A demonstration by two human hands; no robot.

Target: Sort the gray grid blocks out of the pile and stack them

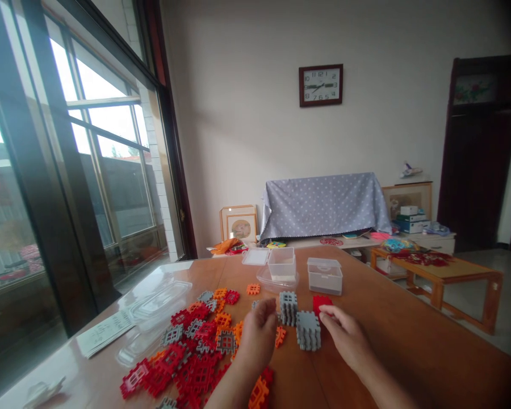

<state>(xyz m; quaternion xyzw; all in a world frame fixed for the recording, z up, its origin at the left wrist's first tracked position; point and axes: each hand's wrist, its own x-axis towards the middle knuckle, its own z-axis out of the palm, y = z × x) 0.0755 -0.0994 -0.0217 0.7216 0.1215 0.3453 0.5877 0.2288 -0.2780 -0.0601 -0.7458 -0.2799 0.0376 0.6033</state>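
Observation:
My left hand (259, 334) is over the right edge of a loose pile of red interlocking plastic tiles (196, 372). Its fingers are curled together, and whatever they may hold is hidden from me. Two stacks of grey tiles, a rear stack (288, 308) and a front stack (308, 330), stand between my hands. My right hand (344, 332) has its fingertips closed at the near edge of a red tile (322, 304), just behind and right of the front grey stack. Orange tiles (223, 321) and grey window tiles (226, 342) are mixed into the pile.
At the table's (366, 301) far side sit an open clear box (281, 263) and a lidded clear box (325, 276). Clear plastic lids (159, 301) and a paper sheet (105, 334) lie on the left. A low wooden table (464, 271) stands beyond on the right.

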